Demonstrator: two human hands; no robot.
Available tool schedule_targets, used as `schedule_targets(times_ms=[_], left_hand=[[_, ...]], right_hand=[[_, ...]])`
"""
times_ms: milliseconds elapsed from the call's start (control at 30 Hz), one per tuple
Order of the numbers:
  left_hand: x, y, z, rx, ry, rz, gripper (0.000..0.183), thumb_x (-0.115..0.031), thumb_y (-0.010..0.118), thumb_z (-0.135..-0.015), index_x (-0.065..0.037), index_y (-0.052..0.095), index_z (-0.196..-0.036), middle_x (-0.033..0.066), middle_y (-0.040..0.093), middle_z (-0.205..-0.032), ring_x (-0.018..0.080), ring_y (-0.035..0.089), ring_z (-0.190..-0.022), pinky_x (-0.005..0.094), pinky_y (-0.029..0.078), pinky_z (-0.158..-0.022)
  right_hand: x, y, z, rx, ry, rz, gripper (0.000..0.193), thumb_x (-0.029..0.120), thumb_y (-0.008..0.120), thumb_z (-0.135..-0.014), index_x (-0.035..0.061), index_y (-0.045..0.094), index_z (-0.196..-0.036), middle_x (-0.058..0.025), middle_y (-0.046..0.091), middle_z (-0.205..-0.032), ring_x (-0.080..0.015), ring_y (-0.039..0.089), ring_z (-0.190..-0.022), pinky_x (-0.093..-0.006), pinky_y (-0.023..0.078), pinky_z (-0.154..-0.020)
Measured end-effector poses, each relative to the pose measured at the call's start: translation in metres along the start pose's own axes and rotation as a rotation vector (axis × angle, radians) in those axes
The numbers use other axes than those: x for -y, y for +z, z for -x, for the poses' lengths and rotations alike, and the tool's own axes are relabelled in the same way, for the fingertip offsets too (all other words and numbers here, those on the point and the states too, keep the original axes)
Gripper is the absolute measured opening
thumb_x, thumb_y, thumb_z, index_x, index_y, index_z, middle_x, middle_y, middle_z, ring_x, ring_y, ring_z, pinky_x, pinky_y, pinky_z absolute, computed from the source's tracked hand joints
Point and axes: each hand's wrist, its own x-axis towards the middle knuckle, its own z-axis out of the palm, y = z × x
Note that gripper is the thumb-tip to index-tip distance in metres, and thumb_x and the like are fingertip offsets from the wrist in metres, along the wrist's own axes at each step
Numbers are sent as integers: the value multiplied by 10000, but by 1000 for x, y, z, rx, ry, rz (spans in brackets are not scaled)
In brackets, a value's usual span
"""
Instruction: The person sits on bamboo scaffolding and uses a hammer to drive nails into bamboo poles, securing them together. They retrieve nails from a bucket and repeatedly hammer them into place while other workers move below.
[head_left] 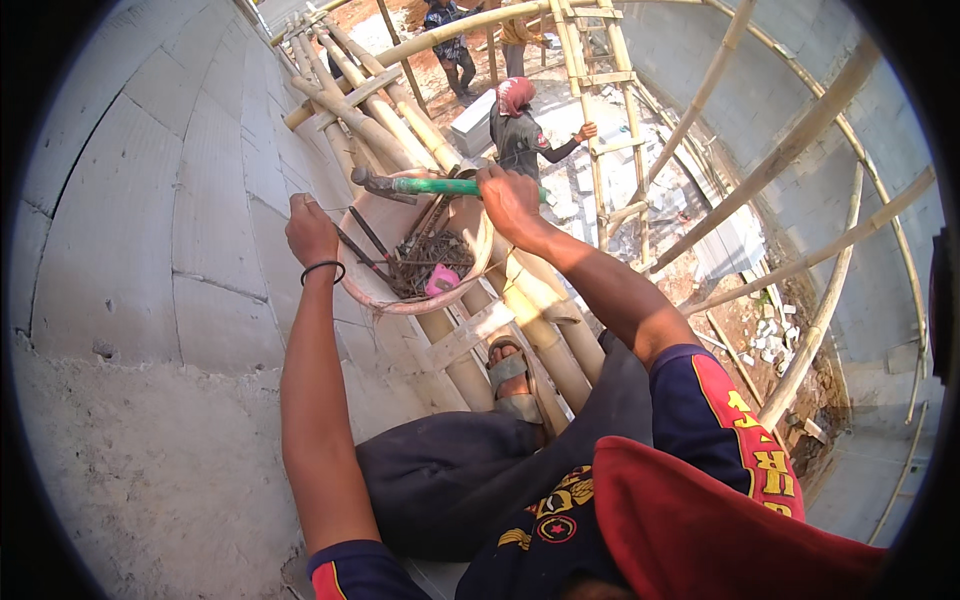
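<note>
My right hand [512, 208] is wrapped round the green handle of a claw hammer [435, 186]. The hammer lies nearly level, its dark metal head pointing left toward the wall. Close to the block wall [215, 190], my left hand [312, 238] is closed with fingertips pinched together; whatever they hold is too small to make out. Below and between both hands stands a pale pinkish bucket [378, 302]. Inside it are a tangle of nails or wire bits [432, 258], a dark long-handled tool [375, 265] and a bright pink object [441, 281].
I am on a bamboo scaffold [545, 335], my sandalled foot [510, 375] on its poles. A bamboo ladder [600, 120] rises at the right, and a person in a red head covering [515, 125] touches it. Slanting poles [780, 155] cross the right side. Other people stand farther off.
</note>
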Motion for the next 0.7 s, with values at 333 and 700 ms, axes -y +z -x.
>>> schedule_targets(times_ms=[333,700], left_hand=[[-17,-22,-6,-1,198,31,268,-273,457,-980,-49,604,-989,206,667,-808,434,637,-769,506,488,-671],[-146,-29,92,234,1154,126,127,-168,643,-848,-111,559,-924,63,543,-752,246,582,-702,376,452,-649]], right_hand=[[-43,-115,131,453,230,-728,313,247,762,-757,24,625,-929,-184,634,-745,-379,627,-707,-451,471,-621],[-55,-178,277,993,77,-89,289,242,727,-779,38,619,-952,-175,682,-764,-358,690,-782,-440,552,-654]])
